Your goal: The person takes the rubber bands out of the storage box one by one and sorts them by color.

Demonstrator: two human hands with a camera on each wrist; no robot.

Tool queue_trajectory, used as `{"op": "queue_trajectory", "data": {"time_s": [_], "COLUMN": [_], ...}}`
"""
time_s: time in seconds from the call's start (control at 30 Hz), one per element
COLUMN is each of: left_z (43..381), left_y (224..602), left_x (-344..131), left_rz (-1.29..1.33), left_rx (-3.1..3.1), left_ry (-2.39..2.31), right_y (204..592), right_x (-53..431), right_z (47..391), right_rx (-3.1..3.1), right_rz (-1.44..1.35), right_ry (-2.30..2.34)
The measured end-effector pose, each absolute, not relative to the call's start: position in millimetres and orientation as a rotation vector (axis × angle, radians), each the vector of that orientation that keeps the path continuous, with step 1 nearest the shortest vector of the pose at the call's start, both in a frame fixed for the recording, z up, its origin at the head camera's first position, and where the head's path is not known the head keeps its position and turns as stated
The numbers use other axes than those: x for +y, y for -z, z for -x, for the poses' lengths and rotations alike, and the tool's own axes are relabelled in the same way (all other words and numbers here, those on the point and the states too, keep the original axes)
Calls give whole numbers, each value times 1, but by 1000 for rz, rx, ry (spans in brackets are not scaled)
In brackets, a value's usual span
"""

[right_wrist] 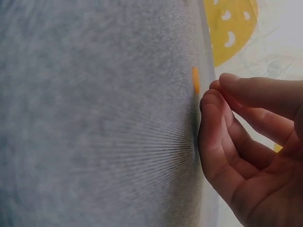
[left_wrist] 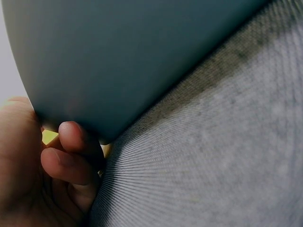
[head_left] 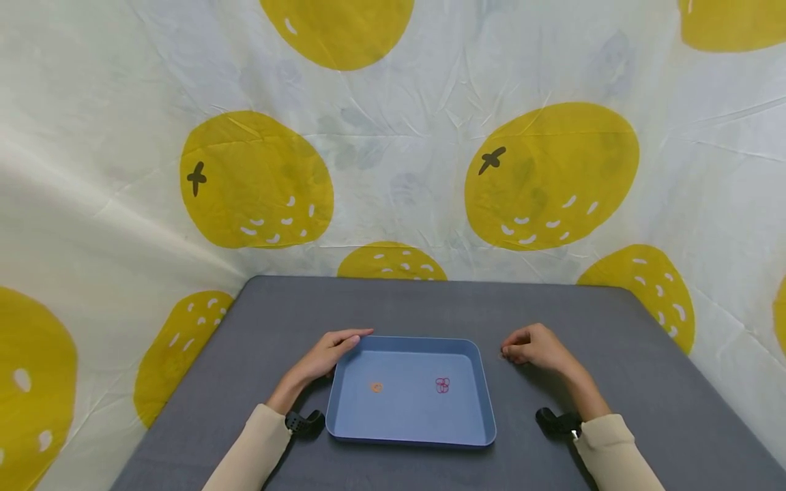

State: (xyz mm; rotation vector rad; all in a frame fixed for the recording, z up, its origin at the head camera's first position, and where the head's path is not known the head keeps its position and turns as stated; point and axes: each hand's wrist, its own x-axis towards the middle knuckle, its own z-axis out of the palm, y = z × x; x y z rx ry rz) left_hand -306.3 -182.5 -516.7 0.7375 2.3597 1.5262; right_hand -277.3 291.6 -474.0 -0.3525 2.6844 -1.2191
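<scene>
The orange piece (right_wrist: 195, 80) seems to lie on the table (head_left: 424, 307), just beside the fingertips of the right hand (head_left: 539, 349). These fingers are bent, tips near together; whether they pinch it, I cannot tell. The left hand (head_left: 328, 353) grips the tray (head_left: 408, 423) at its far left corner. Better, I think, to take the piece lightly by its edge, keeping the tray steady.

in front of me: grey table (head_left: 522, 307), rounded far corners, fine-textured up close. around it i've got a creased white sheet (head_left: 399, 170) with big yellow fruit prints (head_left: 258, 164), white flecks, some dark stems (head_left: 196, 179).
</scene>
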Motion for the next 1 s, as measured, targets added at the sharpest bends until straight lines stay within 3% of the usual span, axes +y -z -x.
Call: {"op": "queue_trajectory", "data": {"time_s": [1.0], "left_z": [308], "left_y": [520], "left_x": [-182], "left_rz": [-746], "left_rx": [2400], "left_ry": [-1491], "right_y": [442], "right_x": [267], "right_z": [267], "right_rx": [2656], "right_rz": [520], "right_ry": [1261]}}
